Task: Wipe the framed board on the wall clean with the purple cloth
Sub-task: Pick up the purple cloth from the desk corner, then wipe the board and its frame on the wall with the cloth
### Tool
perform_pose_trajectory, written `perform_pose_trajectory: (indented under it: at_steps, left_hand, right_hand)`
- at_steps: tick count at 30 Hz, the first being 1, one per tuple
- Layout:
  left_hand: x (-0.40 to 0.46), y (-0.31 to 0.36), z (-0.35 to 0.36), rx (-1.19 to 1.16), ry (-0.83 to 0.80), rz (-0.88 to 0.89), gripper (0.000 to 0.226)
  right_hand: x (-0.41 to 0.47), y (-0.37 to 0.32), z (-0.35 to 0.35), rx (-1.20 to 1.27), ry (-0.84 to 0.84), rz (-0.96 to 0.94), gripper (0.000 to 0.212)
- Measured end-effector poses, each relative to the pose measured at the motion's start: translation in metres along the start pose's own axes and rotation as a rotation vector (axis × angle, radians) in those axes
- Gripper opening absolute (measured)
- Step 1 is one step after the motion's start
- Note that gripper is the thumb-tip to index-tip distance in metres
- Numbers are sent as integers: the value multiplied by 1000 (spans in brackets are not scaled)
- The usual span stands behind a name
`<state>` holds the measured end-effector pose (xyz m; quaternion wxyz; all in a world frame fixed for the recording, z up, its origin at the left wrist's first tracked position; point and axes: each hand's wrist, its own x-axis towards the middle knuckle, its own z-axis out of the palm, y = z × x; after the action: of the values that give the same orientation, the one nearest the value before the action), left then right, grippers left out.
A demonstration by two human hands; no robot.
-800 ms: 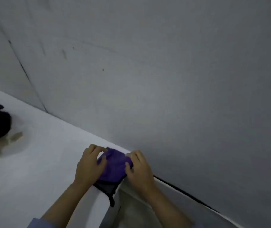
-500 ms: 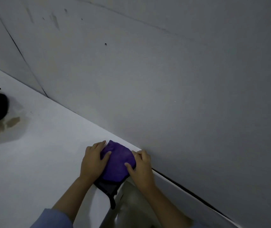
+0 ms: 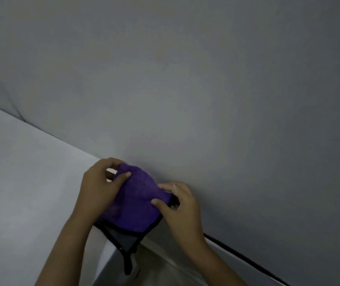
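We pinch the purple cloth (image 3: 136, 199) at six o'clock, left hand (image 3: 101, 188) and right hand (image 3: 179, 209) grasping opposite edges; soft, light, floppy, so we'd bunch it firmly.

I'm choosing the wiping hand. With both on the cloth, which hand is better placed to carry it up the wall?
Probably the right hand: it pinches the cloth on the side next to the wall. The left hand holds the far side, over the white surface.
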<state>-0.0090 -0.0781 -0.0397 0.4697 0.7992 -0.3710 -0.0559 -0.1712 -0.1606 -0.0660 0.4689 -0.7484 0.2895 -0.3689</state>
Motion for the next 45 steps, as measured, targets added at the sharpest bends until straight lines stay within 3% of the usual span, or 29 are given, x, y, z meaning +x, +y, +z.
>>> perform_pose_trajectory:
  at_steps: [7, 15, 20, 24, 29, 32, 37, 43, 45]
  left_hand:
    - [-56, 78, 42, -177, 38, 245, 17]
    - [-162, 197, 101, -349, -163, 461, 18]
    - [-238, 277, 121, -380, -449, 600, 32]
    - [-272, 330, 131, -392, -547, 732, 27]
    - [-297, 395, 136, -394, -625, 832, 24]
    - [-309, 412, 139, -368, -621, 909, 16]
    - [-309, 417, 139, -399, -449, 886, 8]
    - [-299, 417, 137, -363, -377, 846, 9]
    - [-298, 415, 132, -362, -363, 856, 10]
  right_hand:
    - [-53, -4, -99, 203, 133, -165, 22]
    - [-148, -33, -246, 336, 515, -358, 35]
    - [-219, -64, -336, 169, 546, -416, 36]
    - [-250, -82, -373, 54, 494, -434, 37]
    - [-273, -102, -420, -136, 737, -558, 34]
    - [-275, -107, -433, -335, 840, -674, 32]
    - [-269, -101, -421, -518, 933, -766, 19]
    - [-255, -89, -379, -589, 947, -556, 91]
    - [-247, -88, -369, -579, 943, -559, 101]
